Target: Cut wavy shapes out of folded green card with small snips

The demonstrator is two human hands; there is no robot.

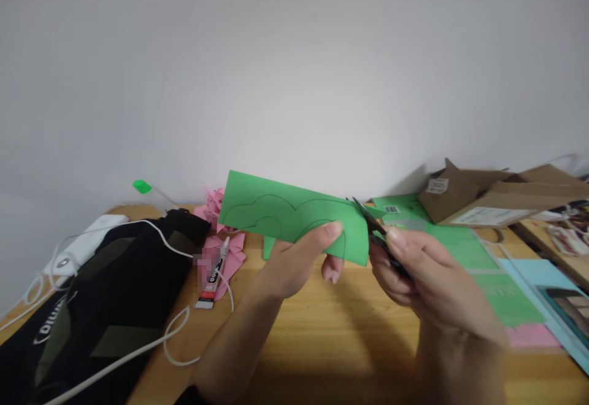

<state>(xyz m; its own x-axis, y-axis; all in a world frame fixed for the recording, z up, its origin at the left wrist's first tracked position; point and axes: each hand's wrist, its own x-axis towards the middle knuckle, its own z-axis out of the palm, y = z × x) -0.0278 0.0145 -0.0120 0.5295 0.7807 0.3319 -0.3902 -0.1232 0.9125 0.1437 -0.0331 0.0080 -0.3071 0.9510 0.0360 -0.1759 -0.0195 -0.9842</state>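
Note:
My left hand grips a sheet of green paper above the table, thumb on top and fingers beneath. Dark curved outlines, like scallops, are drawn across the sheet. My right hand is closed round a pair of dark scissors. The blades are at the paper's right end, and a thin green strip sticks out just beyond them. The scissors' handles are mostly hidden inside my right hand.
Left, a black cloth bag, a white power strip and a white cable. A glue tube lies on pink paper. Right, a cardboard box, green sheets and a blue sheet. A wall stands behind.

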